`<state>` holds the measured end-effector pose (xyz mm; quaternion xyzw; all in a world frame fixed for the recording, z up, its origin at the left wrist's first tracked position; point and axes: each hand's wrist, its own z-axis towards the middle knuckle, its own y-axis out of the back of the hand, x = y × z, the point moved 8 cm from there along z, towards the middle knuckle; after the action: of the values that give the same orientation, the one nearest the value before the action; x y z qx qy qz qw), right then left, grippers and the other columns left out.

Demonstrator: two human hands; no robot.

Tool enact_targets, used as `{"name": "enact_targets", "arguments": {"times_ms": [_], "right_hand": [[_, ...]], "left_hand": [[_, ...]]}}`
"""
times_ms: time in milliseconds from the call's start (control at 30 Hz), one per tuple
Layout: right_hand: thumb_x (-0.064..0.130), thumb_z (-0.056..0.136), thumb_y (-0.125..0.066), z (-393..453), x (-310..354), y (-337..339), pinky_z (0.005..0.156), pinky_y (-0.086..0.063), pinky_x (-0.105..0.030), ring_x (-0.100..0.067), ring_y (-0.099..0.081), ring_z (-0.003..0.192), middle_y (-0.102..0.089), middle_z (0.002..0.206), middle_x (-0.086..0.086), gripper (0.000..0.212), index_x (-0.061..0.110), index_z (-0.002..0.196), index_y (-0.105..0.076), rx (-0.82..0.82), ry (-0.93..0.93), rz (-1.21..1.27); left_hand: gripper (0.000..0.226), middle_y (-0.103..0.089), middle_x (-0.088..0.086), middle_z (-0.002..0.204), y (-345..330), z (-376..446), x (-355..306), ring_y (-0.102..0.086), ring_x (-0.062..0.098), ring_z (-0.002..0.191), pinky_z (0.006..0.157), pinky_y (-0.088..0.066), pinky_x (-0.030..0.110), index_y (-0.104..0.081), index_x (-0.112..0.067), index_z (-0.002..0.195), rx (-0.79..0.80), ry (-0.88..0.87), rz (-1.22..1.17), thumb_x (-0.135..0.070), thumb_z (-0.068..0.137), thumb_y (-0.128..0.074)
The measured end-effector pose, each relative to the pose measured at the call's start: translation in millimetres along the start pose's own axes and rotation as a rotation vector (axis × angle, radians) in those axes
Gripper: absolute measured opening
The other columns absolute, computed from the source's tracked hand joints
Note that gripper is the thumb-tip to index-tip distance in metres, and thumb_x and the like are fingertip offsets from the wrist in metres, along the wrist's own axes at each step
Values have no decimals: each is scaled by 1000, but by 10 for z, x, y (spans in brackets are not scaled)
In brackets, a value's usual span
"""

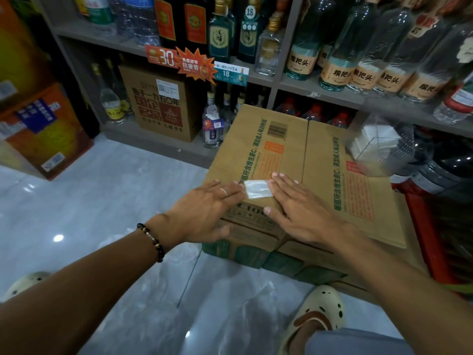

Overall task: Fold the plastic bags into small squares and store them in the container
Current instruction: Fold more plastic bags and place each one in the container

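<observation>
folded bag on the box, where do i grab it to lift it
Pinch the folded bag at its near edge, coming from the person's side: it lies flat by the cardboard box front edge, with the left hand and right hand flanking it.

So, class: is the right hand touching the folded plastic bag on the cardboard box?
Touching. The head view shows the right hand lying flat, fingertips overlapping the right edge of the folded plastic bag on the cardboard box.
</observation>
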<state>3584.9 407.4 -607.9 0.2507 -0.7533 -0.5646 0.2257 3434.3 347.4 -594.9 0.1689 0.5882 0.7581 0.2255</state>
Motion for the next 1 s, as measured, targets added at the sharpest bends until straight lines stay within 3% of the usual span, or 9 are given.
{"name": "enact_targets", "arguments": {"times_ms": [133, 233, 367, 467, 633, 733, 833, 900, 1000], "right_hand": [[55, 102, -23, -5, 201, 34, 117, 11, -25, -11, 11, 151, 11, 165, -4, 75, 14, 158, 5, -10, 74, 10], [55, 102, -27, -1, 470, 8, 118, 12, -26, -13, 14, 151, 16, 164, -4, 78, 12, 157, 9, 3, 150, -13], [57, 101, -32, 5, 592, 7, 117, 12, -26, -15, 15, 151, 18, 164, -7, 83, 11, 157, 10, 0, 181, -45], [56, 100, -34, 4, 604, 28, 118, 11, -27, -15, 15, 151, 18, 164, -7, 84, 11, 157, 9, -8, 191, -40], [53, 101, -39, -24, 627, 55, 118, 7, -26, -13, 9, 152, 11, 165, -5, 82, 12, 158, 4, -6, 181, 60], [43, 99, -53, -43, 523, 258, 116, -18, -29, -18, -22, 149, -19, 164, -2, 76, 18, 158, -12, -103, 75, 460], [30, 94, -66, -69, 272, 400, 106, -36, -24, -11, -52, 127, -53, 145, 2, 76, 18, 156, -23, -191, -115, 929], [26, 92, -69, -92, 126, 385, 97, -49, -27, -8, -63, 107, -68, 124, 3, 62, 16, 147, -43, -165, -212, 1141], [18, 91, -70, -134, -49, 357, 72, -56, -31, -16, -67, 88, -77, 93, -1, 14, 16, 104, -73, -166, -283, 1402]], "left_hand": [[46, -67, 3, 104, 205, -158, 51, -62, 24, 95, 85, -53, 37, -71, -14, 104, -155, 288, -188, -45, 81, -47], [19, -59, -5, 86, 204, -449, 308, -54, 13, 85, 71, -44, 27, -67, -21, 80, -310, 830, -457, -36, 87, -58], [28, -56, 1, 68, -55, -622, 373, -53, 16, 69, 59, -42, 27, -62, -5, 75, -301, 1298, -1088, -28, 91, -63], [21, -55, 0, 63, -66, -545, 309, -50, 11, 58, 49, -41, 19, -62, -9, 73, -293, 1324, -1293, -21, 91, -65], [15, -61, 5, 68, -102, -473, 281, -52, 11, 54, 38, -35, 13, -66, -9, 75, -236, 1296, -1296, -12, 90, -66], [18, -59, 1, 62, -33, -404, 268, -51, 2, 45, 39, -36, 13, -65, -9, 72, -255, 1210, -1302, -8, 90, -65], [18, -61, 1, 63, 87, -269, 238, -53, 4, 50, 45, -40, 15, -67, -12, 71, -248, 1086, -1331, -9, 90, -67], [19, -61, 2, 63, 154, -138, 203, -53, 6, 52, 46, -40, 15, -66, -13, 70, -234, 1013, -1364, -10, 89, -68], [19, -61, 3, 63, 227, 93, 156, -52, 6, 52, 46, -38, 12, -67, -14, 71, -207, 936, -1360, -11, 89, -68]]}}
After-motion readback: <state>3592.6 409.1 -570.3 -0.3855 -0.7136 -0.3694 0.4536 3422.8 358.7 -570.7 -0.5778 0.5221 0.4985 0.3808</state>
